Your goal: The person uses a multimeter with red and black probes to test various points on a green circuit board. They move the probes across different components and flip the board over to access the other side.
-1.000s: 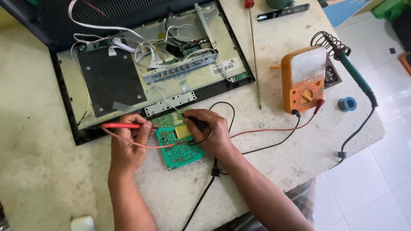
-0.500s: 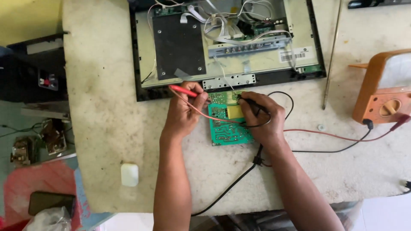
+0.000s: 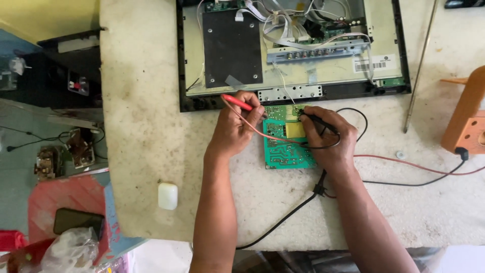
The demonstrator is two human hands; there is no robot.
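While the green circuit board (image 3: pixel 284 146) is lying flat on the worn white table (image 3: pixel 146 141), just below the opened back of a flat screen (image 3: pixel 288 48), both hands are resting on it. The left hand (image 3: pixel 233 129) is pinching a red test probe (image 3: pixel 237 102) tight in its fingers, with the tip pointing toward the top of the board. The right hand (image 3: pixel 326 139) is closing around a black test probe (image 3: pixel 316 120), pressing its tip near the yellow part (image 3: pixel 295 130). Both wrists are leaning on the table, likely to keep the tips from shaking. Red and black wires are running off right to the orange meter (image 3: pixel 467 119). A small white case (image 3: pixel 167 195) is sitting well apart.
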